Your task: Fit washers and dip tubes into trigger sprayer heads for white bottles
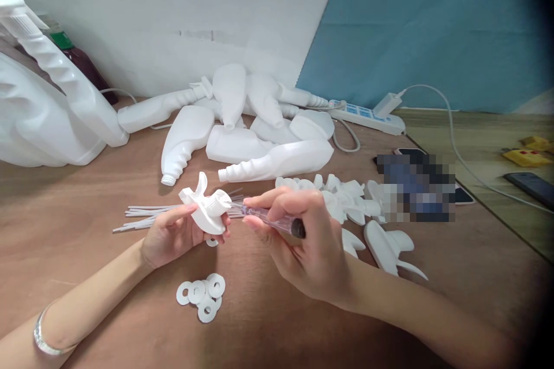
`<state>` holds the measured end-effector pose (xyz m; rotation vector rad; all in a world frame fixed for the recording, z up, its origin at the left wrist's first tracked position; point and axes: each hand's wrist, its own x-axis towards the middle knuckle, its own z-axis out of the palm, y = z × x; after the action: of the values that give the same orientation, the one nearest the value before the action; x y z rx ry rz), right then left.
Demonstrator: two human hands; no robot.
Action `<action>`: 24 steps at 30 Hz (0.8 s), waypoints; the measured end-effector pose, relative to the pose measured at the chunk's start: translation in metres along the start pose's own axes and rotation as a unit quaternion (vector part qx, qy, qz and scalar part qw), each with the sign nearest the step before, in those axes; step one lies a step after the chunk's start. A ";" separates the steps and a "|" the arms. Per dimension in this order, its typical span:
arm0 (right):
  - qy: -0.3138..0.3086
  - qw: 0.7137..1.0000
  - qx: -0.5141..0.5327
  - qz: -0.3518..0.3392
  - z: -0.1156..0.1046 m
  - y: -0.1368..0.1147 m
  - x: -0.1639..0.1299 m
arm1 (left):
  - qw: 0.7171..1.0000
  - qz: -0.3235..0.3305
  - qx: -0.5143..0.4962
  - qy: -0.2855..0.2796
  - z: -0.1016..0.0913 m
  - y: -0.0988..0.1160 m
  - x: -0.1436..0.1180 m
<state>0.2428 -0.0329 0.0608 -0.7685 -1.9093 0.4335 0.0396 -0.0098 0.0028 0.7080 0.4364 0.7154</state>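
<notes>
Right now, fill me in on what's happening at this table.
A person sits at a brown table. The left hand holds a white spray trigger head above the tabletop. The right hand grips a clear-handled tool, its tip pointed into the trigger head. White washers lie below the hands, thin white tubes behind the left hand, more trigger heads to the right, and empty white bottles are piled further back.
</notes>
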 end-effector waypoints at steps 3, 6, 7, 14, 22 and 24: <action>-0.001 1.000 0.011 -0.001 0.003 -0.002 -0.003 | 1.000 -0.001 -0.001 0.021 0.000 -0.001 0.000; 0.004 1.000 0.007 0.015 0.004 -0.006 -0.005 | 0.999 0.003 -0.001 0.032 -0.001 -0.002 0.001; 0.002 1.000 0.008 0.027 0.004 -0.007 -0.005 | 1.000 0.002 -0.001 0.030 -0.001 -0.001 0.002; -0.054 0.987 0.081 0.124 0.001 -0.010 -0.001 | 1.000 0.011 -0.028 -0.001 -0.002 0.002 0.004; -0.038 0.986 0.085 0.138 0.003 -0.006 -0.005 | 0.999 0.009 -0.043 -0.013 -0.004 0.002 0.002; -0.042 0.989 0.085 0.116 0.004 -0.005 -0.007 | 0.999 0.009 -0.044 -0.012 -0.004 0.003 0.002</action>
<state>0.2397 -0.0415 0.0573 -0.8734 -1.8388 0.7724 0.0368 -0.0052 0.0015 0.6370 0.3747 0.7375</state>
